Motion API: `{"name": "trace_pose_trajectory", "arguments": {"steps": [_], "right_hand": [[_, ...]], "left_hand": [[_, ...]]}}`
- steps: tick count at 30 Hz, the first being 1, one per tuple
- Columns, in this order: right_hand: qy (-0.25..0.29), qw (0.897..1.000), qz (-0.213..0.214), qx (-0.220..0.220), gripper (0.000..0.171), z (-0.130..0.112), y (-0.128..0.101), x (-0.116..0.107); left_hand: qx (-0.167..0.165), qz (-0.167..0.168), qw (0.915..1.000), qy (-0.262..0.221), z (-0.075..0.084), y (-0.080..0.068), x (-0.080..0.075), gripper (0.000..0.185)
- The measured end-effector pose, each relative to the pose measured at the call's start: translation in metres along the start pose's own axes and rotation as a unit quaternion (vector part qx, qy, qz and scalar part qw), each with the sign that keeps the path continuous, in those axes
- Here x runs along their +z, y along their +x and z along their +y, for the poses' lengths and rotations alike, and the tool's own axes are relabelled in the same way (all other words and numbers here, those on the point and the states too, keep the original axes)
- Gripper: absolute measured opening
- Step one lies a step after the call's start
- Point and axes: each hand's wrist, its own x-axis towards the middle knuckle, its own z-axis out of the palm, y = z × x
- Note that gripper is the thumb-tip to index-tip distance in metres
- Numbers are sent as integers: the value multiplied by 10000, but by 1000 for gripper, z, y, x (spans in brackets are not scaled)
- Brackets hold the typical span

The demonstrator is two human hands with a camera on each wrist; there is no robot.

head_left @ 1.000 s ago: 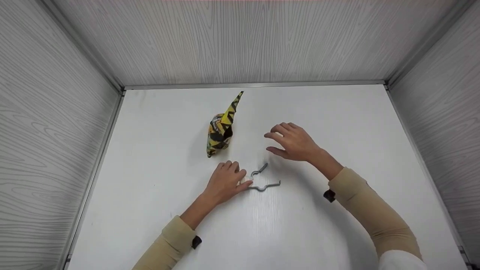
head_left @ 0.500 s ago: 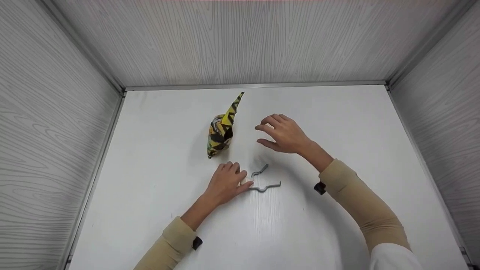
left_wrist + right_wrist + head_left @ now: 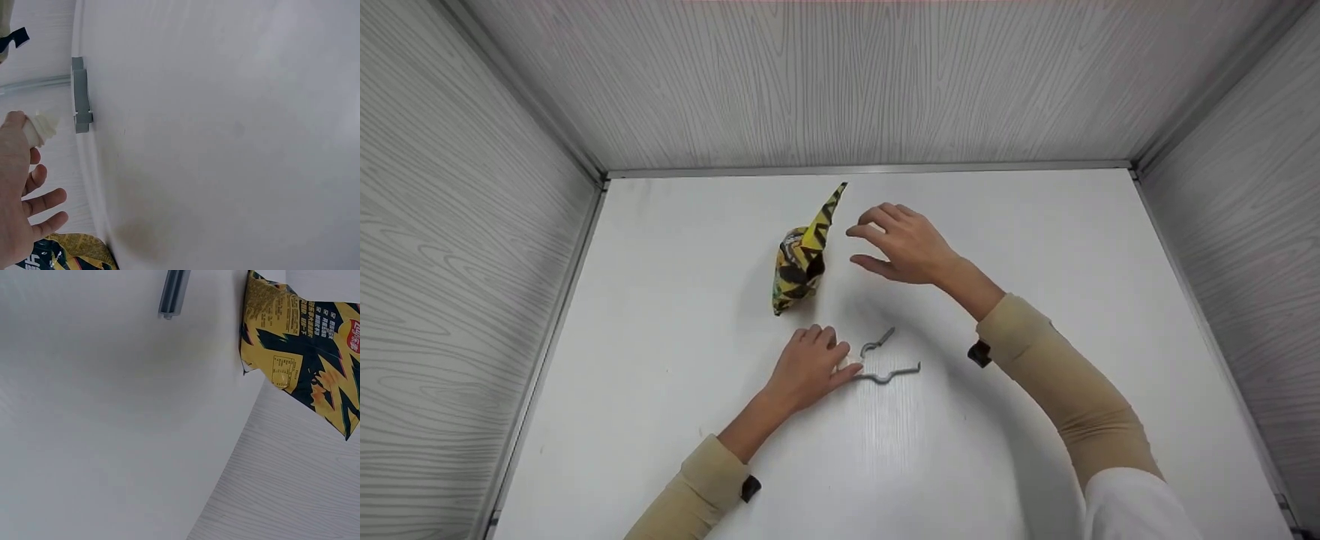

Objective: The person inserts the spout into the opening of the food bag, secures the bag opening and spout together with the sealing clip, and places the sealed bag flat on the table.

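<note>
The left hand [image 3: 806,371] pinches a small white ribbed cap [image 3: 39,129] between thumb and forefinger, its other fingers loosely bent. To its right, two grey arms of what looks like a bag clip [image 3: 883,377] spread apart, each with a rounded bend. Whether they join the white cap is hidden. The right hand [image 3: 904,246] is in the air to the right of a yellow and black snack bag [image 3: 795,274], thumb and fingers apart, holding nothing. The bag stands with a dark opening on its right side and a long flap pointing up. No right fingers show in the right wrist view.
A white tabletop [image 3: 997,450] lies under everything. Wood-grained grey panels [image 3: 870,82] rise at the back and both sides, with a metal strip [image 3: 720,172] along the rear edge.
The right hand has moved left and away from the person, toward the snack bag, and is closer to it now. The left hand, white cap, clip and bag have stayed practically still.
</note>
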Motion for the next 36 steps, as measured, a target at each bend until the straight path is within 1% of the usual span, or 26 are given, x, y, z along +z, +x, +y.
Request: {"name": "trace_pose_trajectory", "arguments": {"steps": [2,6,11,17,25,30,36], "right_hand": [[25,10000,65,19,38,1,4,1],[113,9997,174,117,38,1,11,4],[129,9992,271,268,37,0,17,8],[131,9985,427,322,37,-1,25,11],[105,9992,303,232,33,0,35,12],[92,9996,169,184,30,-1,37,15],[138,9995,184,194,21,-3,39,18]], "left_hand": [[-14,-73,10000,-31,0,0,0,43],[5,-119,9999,-50,1,0,1,43],[-1,-143,9999,-74,1,-1,1,44],[16,-117,9999,-40,1,-1,1,43],[22,4,10000,-14,1,-1,1,43],[-13,-89,9999,-86,0,-2,1,44],[-86,-205,9997,-110,-1,-3,1,46]]}}
